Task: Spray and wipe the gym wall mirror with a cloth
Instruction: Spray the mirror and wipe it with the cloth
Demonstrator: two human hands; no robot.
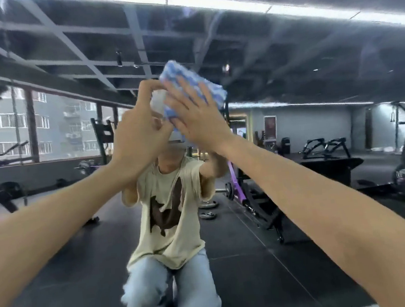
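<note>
**Left side.** The mirror (300,68) filled the whole view, and none of its outer edges fell within the frame. A thin vertical line (15,123) ran down the glass at far left. Whether it was a panel joint or a hanging cable could not be told. Windows (43,125) and dark exercise machines showed in reflection there.

**Left hand.** The left hand (139,137) was raised at the centre of the frame, arm extended. Its grip was closed, with fingers and thumb curled round a pale object (157,101). The object was too blurred to identify. It sat just beside the left edge of the cloth, and whether the two touched could not be told.

**Cloth.** The blue-and-white cloth (196,81), folded into a pad, was held high at the centre of the view, in front of the mirror. Its upper and right edges showed past the fingers. Bare glass extended above and to the right of it as far as the frame.

**Right hand.** The right hand (198,121) lay flat on the cloth. Its grip was not closed: the fingers were straight and spread, pressing the pad toward the mirror. The two hands stood near each other, wrists apart.

**Reflection, centre to right.** Below the hands, the person's reflection showed a beige T-shirt (169,206) and light jeans in a low, bent-knee stance on a dark matted floor (246,273). Weight plates (208,215) lay on the floor just to the right of the figure, then a purple-trimmed machine (237,187). More equipment (326,148) stood further right, well apart from the figure. A bright light strip (230,2) crossed the ceiling.
</note>
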